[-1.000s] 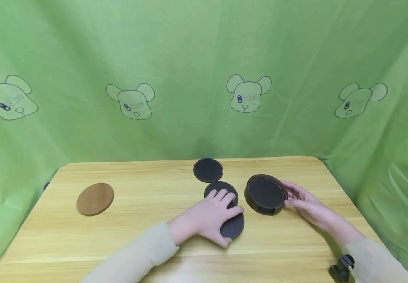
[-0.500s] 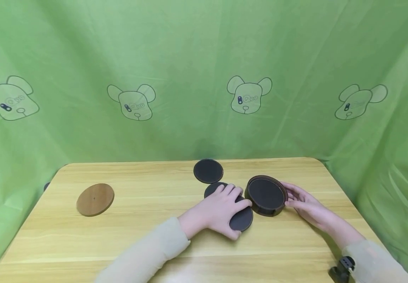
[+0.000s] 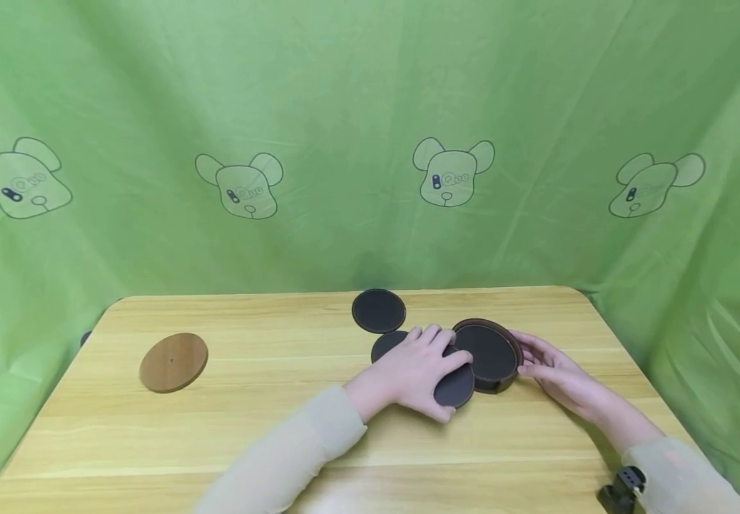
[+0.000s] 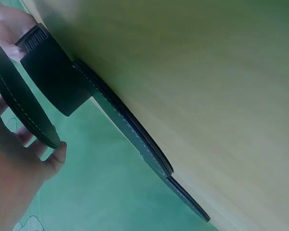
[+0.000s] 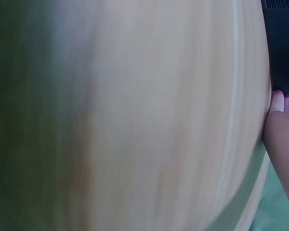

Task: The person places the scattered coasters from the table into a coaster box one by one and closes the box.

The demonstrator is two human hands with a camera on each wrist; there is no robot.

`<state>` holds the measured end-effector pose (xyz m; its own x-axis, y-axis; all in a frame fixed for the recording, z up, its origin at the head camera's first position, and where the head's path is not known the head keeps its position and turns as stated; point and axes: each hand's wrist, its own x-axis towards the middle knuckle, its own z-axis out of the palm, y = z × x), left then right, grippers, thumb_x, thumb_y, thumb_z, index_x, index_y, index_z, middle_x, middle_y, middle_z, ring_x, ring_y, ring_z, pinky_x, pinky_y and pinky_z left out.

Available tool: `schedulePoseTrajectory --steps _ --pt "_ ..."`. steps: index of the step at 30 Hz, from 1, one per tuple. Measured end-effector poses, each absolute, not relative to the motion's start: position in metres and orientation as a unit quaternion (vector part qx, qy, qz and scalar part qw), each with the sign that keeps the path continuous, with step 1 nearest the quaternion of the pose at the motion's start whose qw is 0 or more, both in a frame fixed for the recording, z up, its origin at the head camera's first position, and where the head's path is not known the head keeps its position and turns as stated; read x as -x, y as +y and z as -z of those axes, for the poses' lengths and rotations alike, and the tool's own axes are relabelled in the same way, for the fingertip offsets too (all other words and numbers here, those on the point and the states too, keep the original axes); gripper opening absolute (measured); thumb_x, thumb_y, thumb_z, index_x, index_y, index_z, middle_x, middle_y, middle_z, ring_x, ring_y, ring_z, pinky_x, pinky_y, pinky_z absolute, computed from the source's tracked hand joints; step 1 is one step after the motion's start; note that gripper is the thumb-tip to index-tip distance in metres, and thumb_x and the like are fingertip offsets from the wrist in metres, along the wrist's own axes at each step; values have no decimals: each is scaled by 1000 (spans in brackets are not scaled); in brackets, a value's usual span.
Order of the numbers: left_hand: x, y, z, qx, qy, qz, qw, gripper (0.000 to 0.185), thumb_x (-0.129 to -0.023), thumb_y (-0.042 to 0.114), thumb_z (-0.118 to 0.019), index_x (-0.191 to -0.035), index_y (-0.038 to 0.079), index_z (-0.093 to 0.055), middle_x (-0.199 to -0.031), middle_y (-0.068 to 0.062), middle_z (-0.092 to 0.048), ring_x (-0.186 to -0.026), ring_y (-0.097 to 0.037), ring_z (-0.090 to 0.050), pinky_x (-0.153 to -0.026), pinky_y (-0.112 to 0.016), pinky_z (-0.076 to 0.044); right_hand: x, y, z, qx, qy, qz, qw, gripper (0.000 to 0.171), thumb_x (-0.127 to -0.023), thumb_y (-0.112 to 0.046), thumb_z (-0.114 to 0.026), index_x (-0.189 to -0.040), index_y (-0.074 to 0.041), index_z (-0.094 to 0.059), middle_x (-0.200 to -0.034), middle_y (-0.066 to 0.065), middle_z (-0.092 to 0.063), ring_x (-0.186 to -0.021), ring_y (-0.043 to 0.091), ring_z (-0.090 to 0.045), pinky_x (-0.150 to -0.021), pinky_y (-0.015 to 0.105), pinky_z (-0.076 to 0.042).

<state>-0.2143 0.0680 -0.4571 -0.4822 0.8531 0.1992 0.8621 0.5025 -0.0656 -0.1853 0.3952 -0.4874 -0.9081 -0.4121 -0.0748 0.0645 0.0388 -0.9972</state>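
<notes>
left hand [image 3: 422, 371] grips 1 dark leather coaster [image 3: 454, 386] against the round coaster holder [image 3: 489, 354] near the table's [image 3: 254, 421] far right edge; right hand [image 3: 552, 371], fingers relaxed, steadies the holder.

Black coasters [image 3: 379, 310], tan wooden table [image 3: 280, 428], green bear-print backdrop [image 3: 344, 143].

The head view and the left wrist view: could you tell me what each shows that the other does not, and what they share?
Only the head view shows the right hand at the round holder, the wooden disc, the far coaster and the green cloth. Only the left wrist view shows the coasters edge-on with their pale stitching. Both show the left hand gripping a dark coaster over the table.
</notes>
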Motion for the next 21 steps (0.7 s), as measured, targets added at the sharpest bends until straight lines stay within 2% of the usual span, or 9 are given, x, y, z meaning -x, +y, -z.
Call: schedulePoseTrajectory --steps 11,21 --pt "224 93 455 482 -867 25 124 87 -74 74 -71 -149 34 -50 -140 -1 -51 -123 -17 -48 -97 -33 -43 185 396 487 127 701 678 179 59 -106 4 -49 -162 -10 -34 -144 -17 -56 -128 -5 -58 -105 12 -47" --pt "231 116 454 476 -871 7 119 91 -74 78 -69 -151 35 -47 -139 -1 -50 -126 -17 -45 -99 -34 -41 184 396 486 123 705 675 178 60 -107 3 -49 -162 -8 -31 -144 -18 -55 -128 -6 -56 -105 11 -47"
